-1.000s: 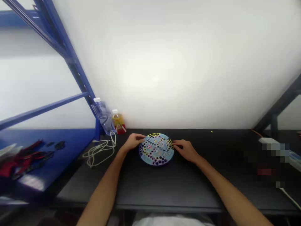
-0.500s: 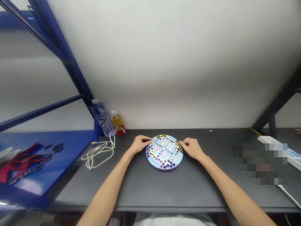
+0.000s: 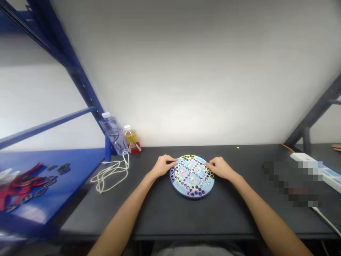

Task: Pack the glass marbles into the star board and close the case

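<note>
A round, light-blue game board (image 3: 190,183) lies on the dark table in front of me. Dark and yellow ringed holes and small cartoon pictures cover its face. At its upper left rim, my left hand (image 3: 162,166) is closed, thumb and fingers on the edge. Opposite it, my right hand (image 3: 222,168) pinches the upper right rim. The fingers under the edge are mostly hidden.
To the left lie a coiled white cable (image 3: 113,174), a clear bottle (image 3: 114,133) and a yellow-red bottle (image 3: 132,141). A blue surface (image 3: 80,163) holds red straps (image 3: 23,185) and black buckles. At right are a white power strip (image 3: 330,176) and a pixelated patch.
The game board has shifted slightly right and toward me, and looks a little turned. Both hands have stayed at its rim and moved along with it.
</note>
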Tool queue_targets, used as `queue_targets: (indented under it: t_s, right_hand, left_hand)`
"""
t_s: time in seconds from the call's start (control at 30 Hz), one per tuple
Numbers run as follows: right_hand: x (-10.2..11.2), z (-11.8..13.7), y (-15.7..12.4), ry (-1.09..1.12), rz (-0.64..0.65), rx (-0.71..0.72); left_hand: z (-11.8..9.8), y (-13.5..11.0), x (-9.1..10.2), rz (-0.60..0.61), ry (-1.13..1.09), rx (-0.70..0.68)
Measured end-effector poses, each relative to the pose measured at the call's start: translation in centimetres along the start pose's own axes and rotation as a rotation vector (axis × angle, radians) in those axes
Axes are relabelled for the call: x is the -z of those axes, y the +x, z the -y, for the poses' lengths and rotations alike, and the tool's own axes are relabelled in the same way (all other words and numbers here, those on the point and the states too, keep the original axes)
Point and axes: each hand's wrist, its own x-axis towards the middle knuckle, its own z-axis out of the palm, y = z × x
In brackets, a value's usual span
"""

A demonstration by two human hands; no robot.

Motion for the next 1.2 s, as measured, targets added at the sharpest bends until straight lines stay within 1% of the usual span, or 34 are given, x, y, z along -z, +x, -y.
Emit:
queue_targets:
  t_s: [0.23,0.4,0.6,0.67,0.8,0.9,0.97,1.07,1.13,1.2]
  right_hand:
    - [-0.2,-0.3,0.0,0.057,0.033,0.037]
    - [-0.3,-0.2,0.0,0.046,-0.004,0.068]
    - [0.4,-0.2,0.3,0.125,-0.054,0.003]
    - [0.9,-0.4,0.2,0.193,0.002,-0.047]
    - [1.6,-0.5,-0.4,0.363,0.197,-0.156]
    - [1.5,-0.1,-0.8,0.426,0.246,-0.182]
    - [1.2,0.4,-0.8,0.433,0.241,-0.179]
    - [0.5,1.0,-0.3,0.402,0.16,-0.162]
    - [0.3,1.0,0.0,0.364,0.109,-0.143]
    - [0.4,0.9,0.3,0.335,0.096,-0.133]
  left_hand:
    - [-0.3,0.0,-0.2,0.018,-0.002,-0.011]
    - [-0.3,0.0,0.0,0.013,0.024,-0.019]
    - [-0.2,0.1,-0.4,-0.008,0.017,-0.017]
    - [-0.2,0.1,-0.7,-0.008,0.013,-0.02]
    - [-0.5,0.3,-0.5,0.051,-0.013,-0.008]
    - [-0.7,0.2,0.2,0.103,-0.039,0.015]
    - [-0.6,0.2,0.8,0.119,-0.039,0.031]
    - [-0.3,0.0,1.3,0.108,-0.024,0.057]
    - [-0.1,0.0,1.2,0.084,-0.015,0.063]
    - [-0.1,0.1,1.0,0.053,-0.001,0.054]
